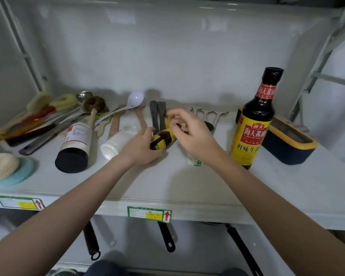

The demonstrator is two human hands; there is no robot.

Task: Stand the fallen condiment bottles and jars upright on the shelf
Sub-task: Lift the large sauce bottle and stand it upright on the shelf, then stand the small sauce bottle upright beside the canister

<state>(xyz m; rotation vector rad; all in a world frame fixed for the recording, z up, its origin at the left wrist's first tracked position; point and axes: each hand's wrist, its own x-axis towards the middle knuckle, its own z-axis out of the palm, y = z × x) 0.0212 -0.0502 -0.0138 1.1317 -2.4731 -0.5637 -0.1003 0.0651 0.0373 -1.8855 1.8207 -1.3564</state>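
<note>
On the white shelf (167, 182) a small dark bottle with a yellow label (163, 139) lies on its side at the middle. My left hand (141, 148) grips its base end. My right hand (191, 134) hovers over its neck end, fingers spread and blurred. A large white bottle with a black cap (76, 144) lies on its side to the left. Beside it lies a white jar (118, 142). A tall soy sauce bottle (255, 120) stands upright at the right. A white salt container (197, 161) is mostly hidden under my right wrist.
Spoons, brushes and spatulas (54, 118) lie along the back left. A white ladle (131, 102) rests behind the jar. A blue and yellow box (287, 144) sits at the right. A sponge on a teal pad (6, 168) sits at the left edge. Pan handles (166, 236) hang below.
</note>
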